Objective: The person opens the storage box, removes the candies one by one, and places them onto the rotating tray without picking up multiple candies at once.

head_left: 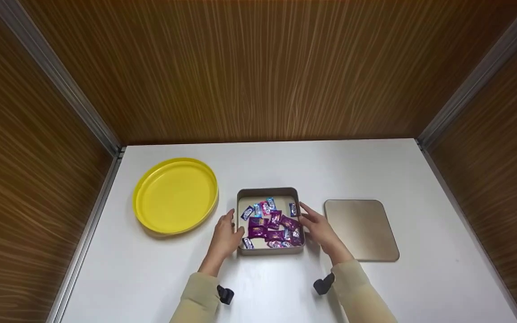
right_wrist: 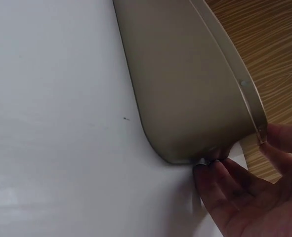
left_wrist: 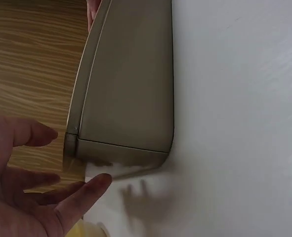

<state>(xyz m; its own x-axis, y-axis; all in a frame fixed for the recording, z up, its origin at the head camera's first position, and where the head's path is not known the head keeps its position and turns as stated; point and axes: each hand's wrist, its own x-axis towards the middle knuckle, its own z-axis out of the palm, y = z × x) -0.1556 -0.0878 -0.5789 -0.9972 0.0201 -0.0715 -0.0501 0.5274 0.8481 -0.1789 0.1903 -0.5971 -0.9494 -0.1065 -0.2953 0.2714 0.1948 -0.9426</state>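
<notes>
A square metal tin [head_left: 271, 252] stands on the white table, holding several small wrapped candies [head_left: 258, 222] in purple, blue and pink. On its left side is my left hand [head_left: 226, 237], thumb by the rim and fingers spread. A gap shows between these fingers and the tin wall in the left wrist view. Across from it, my right hand [head_left: 320, 229] holds the tin's right side. Its thumb lies at the rim and its bent fingertips [right_wrist: 205, 175] meet the outer wall in the right wrist view.
A flat square lid [head_left: 361, 229] of the same metal colour lies right of the tin. To the left sits a round yellow tray [head_left: 175, 197]. Wood-grain panels [head_left: 267, 72] enclose the white table [head_left: 424, 202] at the back and both sides.
</notes>
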